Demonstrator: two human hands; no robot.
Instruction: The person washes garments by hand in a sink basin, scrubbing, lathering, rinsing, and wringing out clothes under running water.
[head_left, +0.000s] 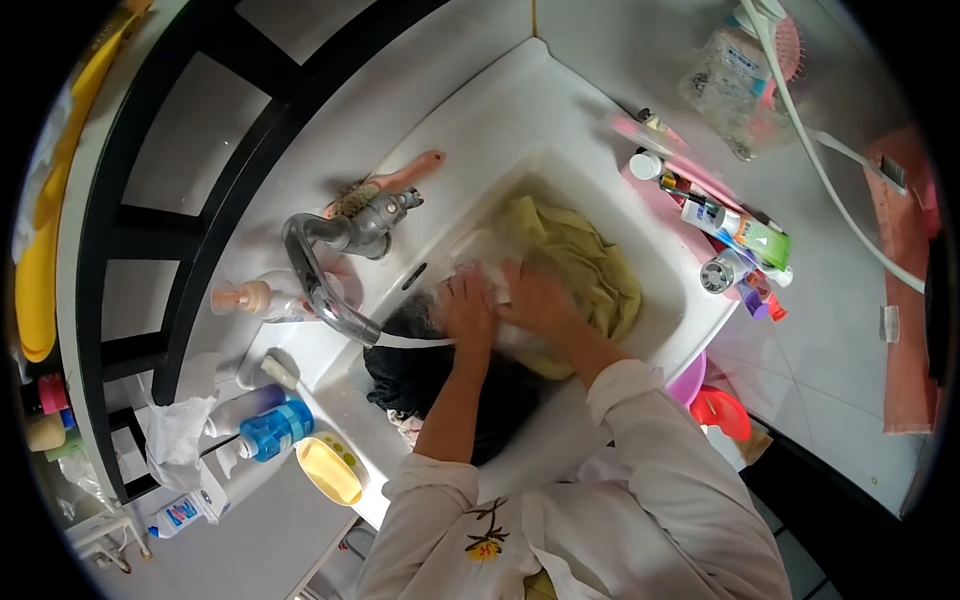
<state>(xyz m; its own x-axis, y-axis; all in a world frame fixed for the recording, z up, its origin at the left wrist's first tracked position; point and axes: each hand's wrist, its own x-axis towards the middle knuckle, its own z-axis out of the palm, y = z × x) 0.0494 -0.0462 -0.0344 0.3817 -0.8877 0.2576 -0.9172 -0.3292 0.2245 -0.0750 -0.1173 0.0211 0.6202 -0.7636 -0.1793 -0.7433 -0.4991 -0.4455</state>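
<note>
The cloth (595,270) is olive-yellow, the garment (425,372) black, the sink (545,95) white. A yellow flower (485,551) with dark stems patterns the white shirt (660,470).

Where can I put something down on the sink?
The sink's far corner looks bare, between the scrub brush and the toiletries. It's crowded among those toiletries, around the blue bottle, and in the basin, with yellow cloth and black cloth.
</note>
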